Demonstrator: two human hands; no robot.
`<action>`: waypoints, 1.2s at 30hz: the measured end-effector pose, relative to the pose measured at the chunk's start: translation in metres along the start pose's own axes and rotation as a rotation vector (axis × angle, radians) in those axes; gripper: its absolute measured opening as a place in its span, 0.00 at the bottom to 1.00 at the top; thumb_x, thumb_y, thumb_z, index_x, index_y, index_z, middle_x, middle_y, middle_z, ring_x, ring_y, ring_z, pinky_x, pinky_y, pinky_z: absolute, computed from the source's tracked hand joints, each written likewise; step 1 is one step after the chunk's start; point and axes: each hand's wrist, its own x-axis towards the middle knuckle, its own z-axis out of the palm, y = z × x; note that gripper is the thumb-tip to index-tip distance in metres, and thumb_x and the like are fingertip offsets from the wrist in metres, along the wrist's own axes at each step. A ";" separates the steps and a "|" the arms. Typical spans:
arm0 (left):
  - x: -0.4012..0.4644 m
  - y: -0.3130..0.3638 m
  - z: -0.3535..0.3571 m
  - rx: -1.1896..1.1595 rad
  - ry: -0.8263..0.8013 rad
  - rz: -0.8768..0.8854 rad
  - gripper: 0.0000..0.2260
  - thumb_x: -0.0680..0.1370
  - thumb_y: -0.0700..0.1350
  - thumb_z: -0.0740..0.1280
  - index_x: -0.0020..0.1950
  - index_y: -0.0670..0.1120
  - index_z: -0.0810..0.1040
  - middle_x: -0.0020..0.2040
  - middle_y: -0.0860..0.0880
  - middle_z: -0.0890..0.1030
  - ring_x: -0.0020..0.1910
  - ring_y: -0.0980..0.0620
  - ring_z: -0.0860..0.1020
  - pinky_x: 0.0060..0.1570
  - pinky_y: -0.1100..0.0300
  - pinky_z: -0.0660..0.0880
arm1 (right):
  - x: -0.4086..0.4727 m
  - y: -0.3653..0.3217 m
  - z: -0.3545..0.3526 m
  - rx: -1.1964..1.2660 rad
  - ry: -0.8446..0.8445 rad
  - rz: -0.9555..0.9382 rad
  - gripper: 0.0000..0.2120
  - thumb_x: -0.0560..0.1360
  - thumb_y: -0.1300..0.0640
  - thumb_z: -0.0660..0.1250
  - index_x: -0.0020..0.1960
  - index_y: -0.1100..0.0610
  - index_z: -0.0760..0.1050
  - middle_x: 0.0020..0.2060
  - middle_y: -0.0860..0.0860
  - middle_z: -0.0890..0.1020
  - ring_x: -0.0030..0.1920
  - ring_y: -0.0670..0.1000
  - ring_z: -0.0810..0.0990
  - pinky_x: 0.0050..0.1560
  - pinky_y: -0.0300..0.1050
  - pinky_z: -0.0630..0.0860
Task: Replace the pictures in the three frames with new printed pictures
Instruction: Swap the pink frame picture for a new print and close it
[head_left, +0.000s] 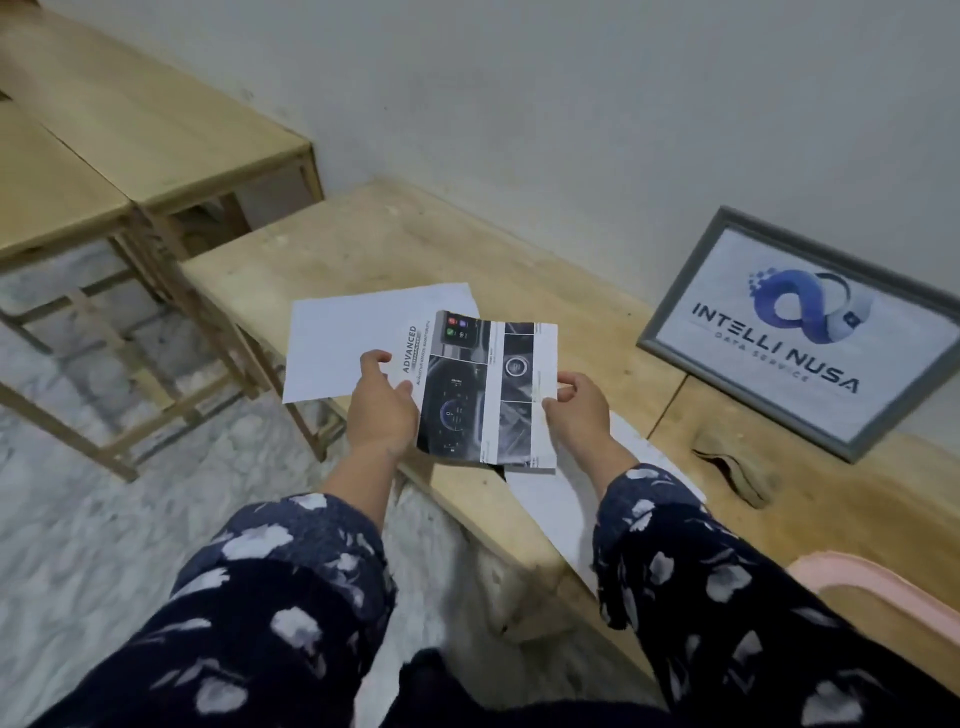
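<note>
Both grips (382, 402) (574, 408) pinch printed picture's (483, 389) opposite edges.

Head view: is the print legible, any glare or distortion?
Head view: dim, even light, no glare; wide-angle bends the wooden table edges; the dark printed dashboard sheet is soft, only "ADVANCED" legible; the grey-framed logo picture reads clearly.

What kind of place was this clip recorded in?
Probably a plain office or workroom, sparsely furnished: bare wooden tables along a white wall, a marble-patterned floor, and a framed company logo reading "Intelli Nusa Data Service" leaning on the bench.
</note>
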 end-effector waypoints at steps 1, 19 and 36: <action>0.013 -0.004 -0.006 -0.001 0.000 -0.013 0.15 0.81 0.42 0.61 0.66 0.49 0.63 0.61 0.40 0.76 0.57 0.40 0.76 0.56 0.49 0.71 | 0.008 -0.008 0.014 -0.009 -0.007 -0.004 0.18 0.76 0.67 0.61 0.65 0.59 0.70 0.39 0.44 0.74 0.37 0.43 0.73 0.27 0.29 0.66; 0.147 -0.045 -0.025 0.548 -0.112 0.098 0.22 0.77 0.54 0.66 0.70 0.51 0.69 0.68 0.48 0.70 0.69 0.45 0.63 0.63 0.49 0.62 | 0.099 -0.048 0.128 -0.308 -0.086 -0.089 0.19 0.74 0.68 0.63 0.63 0.58 0.75 0.63 0.54 0.74 0.64 0.54 0.73 0.60 0.40 0.68; 0.060 0.027 0.059 0.540 -0.397 0.366 0.16 0.78 0.49 0.64 0.66 0.51 0.72 0.70 0.48 0.61 0.67 0.43 0.60 0.64 0.50 0.59 | 0.028 0.032 0.002 -0.372 0.152 0.030 0.17 0.71 0.67 0.61 0.55 0.53 0.79 0.56 0.54 0.78 0.61 0.56 0.74 0.60 0.44 0.72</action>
